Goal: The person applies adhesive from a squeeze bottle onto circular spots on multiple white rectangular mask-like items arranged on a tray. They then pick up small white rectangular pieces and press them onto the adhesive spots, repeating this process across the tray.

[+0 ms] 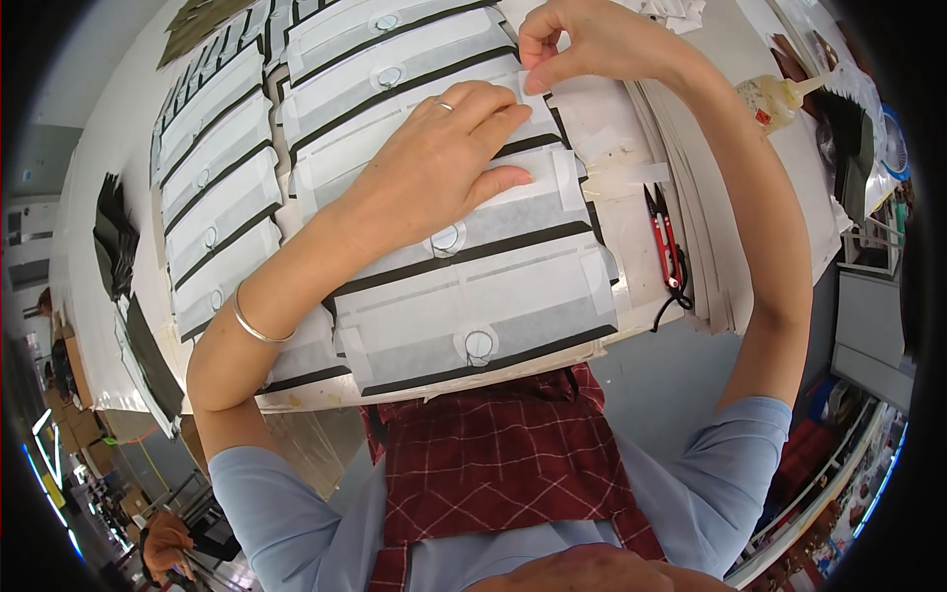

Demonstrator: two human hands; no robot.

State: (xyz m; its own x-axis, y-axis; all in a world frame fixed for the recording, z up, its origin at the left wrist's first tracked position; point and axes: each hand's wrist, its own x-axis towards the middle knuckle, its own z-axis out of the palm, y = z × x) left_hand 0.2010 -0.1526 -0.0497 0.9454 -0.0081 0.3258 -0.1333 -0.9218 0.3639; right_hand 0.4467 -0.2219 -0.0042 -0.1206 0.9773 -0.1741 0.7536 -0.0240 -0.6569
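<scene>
Rows of black fabric panels faced with white backing (434, 307) lie overlapping on the table, each with a small round white disc (479, 344) near its lower edge. Narrow white strips (568, 181) run across the panels' ends. My left hand (434, 163), with a ring on one finger, rests flat on a panel in the middle column, fingers stretched out and thumb apart. Beyond it, at that column's right edge, my right hand (582, 44) is closed, its thumb and fingertips pinching a small white strip (534, 83) at the panel's end.
Red-handled thread snips (665, 242) lie right of the panels, beside layered pale sheets (695, 217). A squeeze bottle with yellowish liquid (771, 102) is past my right forearm. Dark fabric pieces (116, 237) lie at the table's left. The table's near edge borders my checked apron (503, 459).
</scene>
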